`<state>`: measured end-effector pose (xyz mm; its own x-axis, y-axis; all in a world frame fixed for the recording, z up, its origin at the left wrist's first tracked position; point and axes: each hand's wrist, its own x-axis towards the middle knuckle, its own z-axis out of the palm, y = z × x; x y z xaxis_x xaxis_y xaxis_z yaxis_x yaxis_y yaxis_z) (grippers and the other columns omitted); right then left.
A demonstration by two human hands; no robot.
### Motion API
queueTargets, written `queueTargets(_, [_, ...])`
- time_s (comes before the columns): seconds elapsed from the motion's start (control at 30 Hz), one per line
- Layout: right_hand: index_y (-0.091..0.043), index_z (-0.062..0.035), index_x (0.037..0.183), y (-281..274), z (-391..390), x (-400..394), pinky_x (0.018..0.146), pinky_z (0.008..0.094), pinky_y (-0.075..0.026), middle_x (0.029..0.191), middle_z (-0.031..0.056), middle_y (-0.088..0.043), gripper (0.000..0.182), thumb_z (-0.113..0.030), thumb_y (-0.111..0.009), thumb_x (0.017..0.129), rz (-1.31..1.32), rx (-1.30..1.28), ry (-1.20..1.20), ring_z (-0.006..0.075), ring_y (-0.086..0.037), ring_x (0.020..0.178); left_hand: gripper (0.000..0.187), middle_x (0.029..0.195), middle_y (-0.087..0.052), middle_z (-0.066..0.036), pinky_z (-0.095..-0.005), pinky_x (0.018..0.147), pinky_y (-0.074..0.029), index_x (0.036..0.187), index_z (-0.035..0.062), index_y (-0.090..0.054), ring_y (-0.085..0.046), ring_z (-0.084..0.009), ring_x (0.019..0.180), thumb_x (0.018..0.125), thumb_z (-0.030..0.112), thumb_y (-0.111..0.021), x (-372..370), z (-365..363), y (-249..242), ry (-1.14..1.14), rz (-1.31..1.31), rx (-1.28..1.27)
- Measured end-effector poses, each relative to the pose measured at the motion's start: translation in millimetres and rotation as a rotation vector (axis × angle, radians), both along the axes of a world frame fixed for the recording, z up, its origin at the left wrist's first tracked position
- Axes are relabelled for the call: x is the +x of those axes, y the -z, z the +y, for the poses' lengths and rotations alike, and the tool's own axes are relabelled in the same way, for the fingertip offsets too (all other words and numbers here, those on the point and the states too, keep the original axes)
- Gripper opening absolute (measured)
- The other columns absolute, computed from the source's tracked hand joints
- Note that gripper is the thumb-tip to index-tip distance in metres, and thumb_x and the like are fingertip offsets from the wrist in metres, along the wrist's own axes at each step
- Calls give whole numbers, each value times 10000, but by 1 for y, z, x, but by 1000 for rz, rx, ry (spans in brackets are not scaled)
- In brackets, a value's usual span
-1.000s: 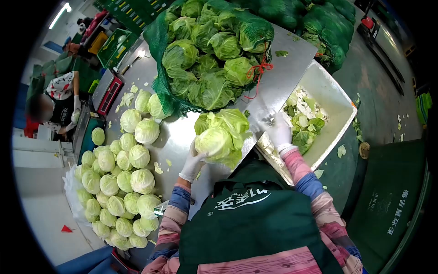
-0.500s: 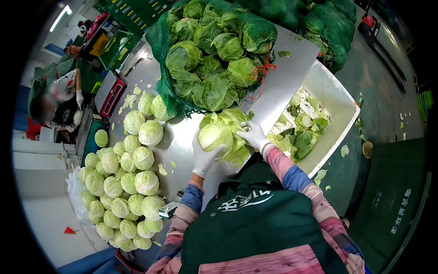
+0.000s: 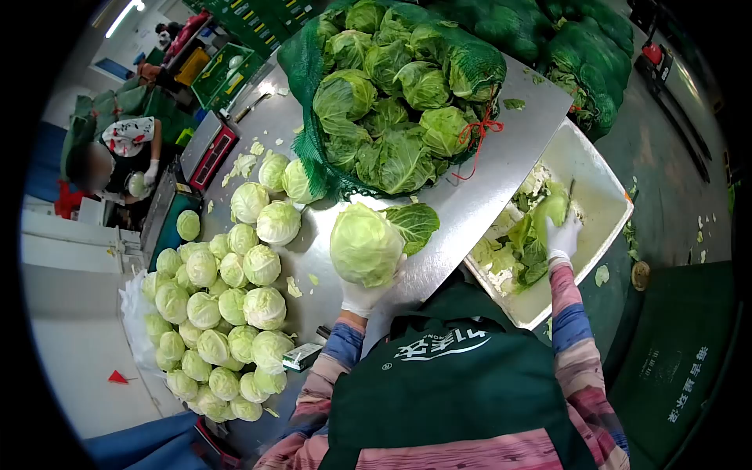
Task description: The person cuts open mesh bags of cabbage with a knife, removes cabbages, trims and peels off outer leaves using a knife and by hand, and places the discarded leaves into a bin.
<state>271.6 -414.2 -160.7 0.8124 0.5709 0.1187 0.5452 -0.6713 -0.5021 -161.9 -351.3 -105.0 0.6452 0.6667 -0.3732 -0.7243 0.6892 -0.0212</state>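
A pale green cabbage (image 3: 365, 244) rests in my gloved left hand (image 3: 366, 296), which grips it from below, just above the metal table. One darker outer leaf (image 3: 413, 225) sticks out from its right side. My gloved right hand (image 3: 562, 236) is over the white bin (image 3: 599, 200), its fingers closed on loose cabbage leaves (image 3: 551, 207). A thin dark strip shows by those fingers; what it is I cannot make out. More leaves and trimmings lie in the bin under that hand.
A green mesh sack (image 3: 301, 157) of untrimmed cabbages lies open on the metal table (image 3: 513, 129). Several trimmed cabbages (image 3: 264, 309) are piled on the left, beside a red-framed scale (image 3: 211, 157). Another person (image 3: 129, 149) handles a cabbage at far left. Full sacks (image 3: 587, 66) stand behind.
My right hand has left the cabbage and moved right, over the bin, with leaves stripped from it. My left hand still holds the cabbage, now showing a smoother, paler surface.
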Motion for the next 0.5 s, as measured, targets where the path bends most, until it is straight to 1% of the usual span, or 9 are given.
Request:
queueTargets(0.03, [-459,-38,1364,-32,11,-23,951,401,-466,1226,186,-554,614,-245,-692,835,45,91,-105,318,-591,1059,737,1483,-370,-141,-584,990,-403,1457,186,-348,-393,-404,1306,879,638,-417,7,0,-3,-18,-13,-85])
queueTargets(0.1, [-569,-26,1243,-34,34,-59,815,315,-511,981,133,-656,405,-189,-633,878,563,316,-336,198,-630,875,724,1480,-366,-158,-578,998,-395,1455,175,-347,-388,-408,1306,885,615,-421,19,2,-7,-30,-27,-169])
queueTargets(0.13, [-607,-37,1192,-45,38,-85,737,304,-518,861,107,-663,371,-225,-651,875,310,366,-570,180,-628,780,711,1474,-363,-164,-573,1028,-363,1451,172,-340,-383,-394,1309,890,600,-426,24,6,-10,-59,-18,-136])
queueTargets(0.17, [-615,-81,1201,-52,42,-113,713,327,-520,861,120,-672,364,-244,-651,877,612,252,-554,204,-638,741,698,1467,-360,-170,-568,1057,-330,1446,170,-333,-378,-381,1311,894,584,-431,28,12,-12,-89,-10,-101])
queueTargets(0.23, [-604,-114,1237,-69,37,-150,766,326,-522,906,164,-684,398,-281,-649,878,614,147,-631,281,-673,812,715,1461,-359,-169,-558,1076,-310,1446,163,-321,-376,-372,1310,883,583,-456,16,27,-13,-158,43,51])
queueTargets(0.3, [-593,-81,1245,-60,26,-159,799,333,-527,944,172,-686,414,-264,-644,877,542,109,-715,285,-677,824,734,1455,-357,-168,-548,1094,-289,1445,156,-309,-374,-364,1308,871,581,-481,-5,41,-27,-231,98,206])
queueTargets(0.37, [-585,-47,1243,-45,10,-157,727,327,-540,940,172,-693,418,-257,-635,886,736,58,-703,244,-671,768,810,1453,-362,-154,-517,1034,-402,1450,157,-302,-391,-326,1303,815,594,-547,-31,53,-59,-466,392,169])
queueTargets(0.43, [-588,-30,1233,-37,-6,-150,618,307,-536,927,166,-698,392,-231,-627,898,869,-49,-620,195,-668,704,779,1454,-382,-134,-517,1028,-406,1438,170,-353,-381,-330,1318,825,625,-505,-75,80,-59,-600,113,3])
queueTargets(0.5, [-591,-35,1235,-22,-14,-147,540,276,-514,875,145,-694,365,-197,-617,909,983,-41,-557,151,-645,613,818,1446,-392,-136,-533,1023,-404,1419,176,-380,-389,-342,1305,787,677,-517,-106,91,-62,-728,206,92])
